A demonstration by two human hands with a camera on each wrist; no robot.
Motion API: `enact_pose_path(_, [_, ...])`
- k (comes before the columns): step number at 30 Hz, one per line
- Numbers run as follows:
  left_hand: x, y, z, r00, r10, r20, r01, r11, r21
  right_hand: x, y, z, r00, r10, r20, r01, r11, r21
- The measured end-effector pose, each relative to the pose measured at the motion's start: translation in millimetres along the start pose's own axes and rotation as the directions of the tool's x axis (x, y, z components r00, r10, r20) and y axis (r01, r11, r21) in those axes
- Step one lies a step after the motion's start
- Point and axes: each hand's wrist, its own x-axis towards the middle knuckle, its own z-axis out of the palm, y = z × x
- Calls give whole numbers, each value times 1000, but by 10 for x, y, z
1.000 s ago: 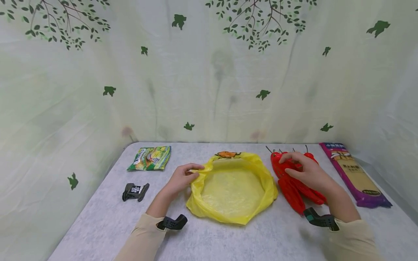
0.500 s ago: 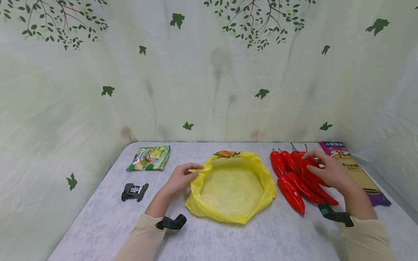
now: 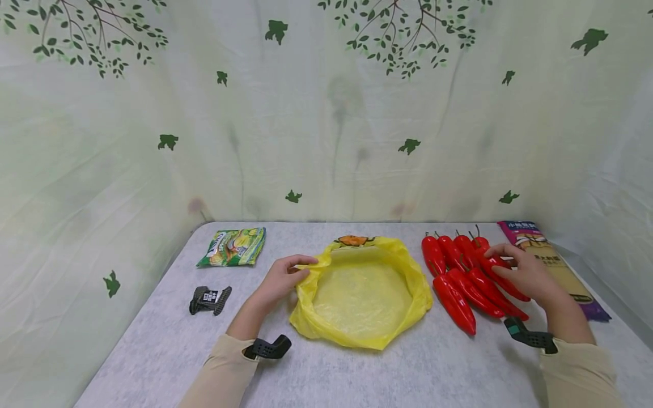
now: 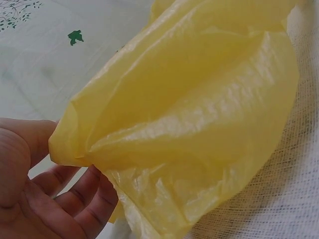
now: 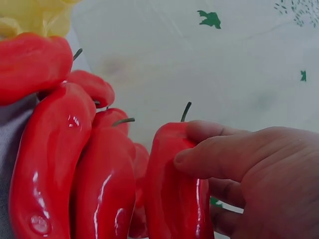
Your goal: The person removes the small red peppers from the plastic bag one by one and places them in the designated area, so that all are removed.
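Note:
My left hand pinches the left rim of a yellow plastic bag, whose mouth stands wide open. In the left wrist view the bag's edge lies between thumb and fingers. My right hand pinches the rightmost red chili pepper near its stem end. The right wrist view has the thumb on the front of that pepper and the other fingers behind it. Several more glossy red peppers with thin dark stems lie close beside it in two rows; their lower ends are cut off in the right wrist view.
Right of the peppers lies a purple-and-tan packet, partly behind my right hand. A green-and-yellow snack bag lies at the back left, with a small black wrapped item in front of it. A leaf-printed curtain surrounds the table.
My right hand has moved to the right over the peppers, and a pepper has shifted right with it. The peppers now lie more spread out. My left hand and the bag stay put.

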Motion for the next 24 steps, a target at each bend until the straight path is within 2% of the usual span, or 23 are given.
enact_pose_path(7, [-2,5,-4,1000,-7,-4,7,1000,0,25,99,29,999,24,37,-23,999,-40])
enact_pose_path(16, [1,-1,-21,999,-31,-14,32,999,36,28,126,29,993,51,105,-50,999,-18])
enact_pose_path(20, [-5,7,-39,1000,-20,-12,21,999,35,31,107,36,994,61,91,-59,998,-20])
enact_pose_path(24, [-5,24,-70,1000,1,-4,-1,999,55,33,21,57,999,36,28,-35,998,-54])
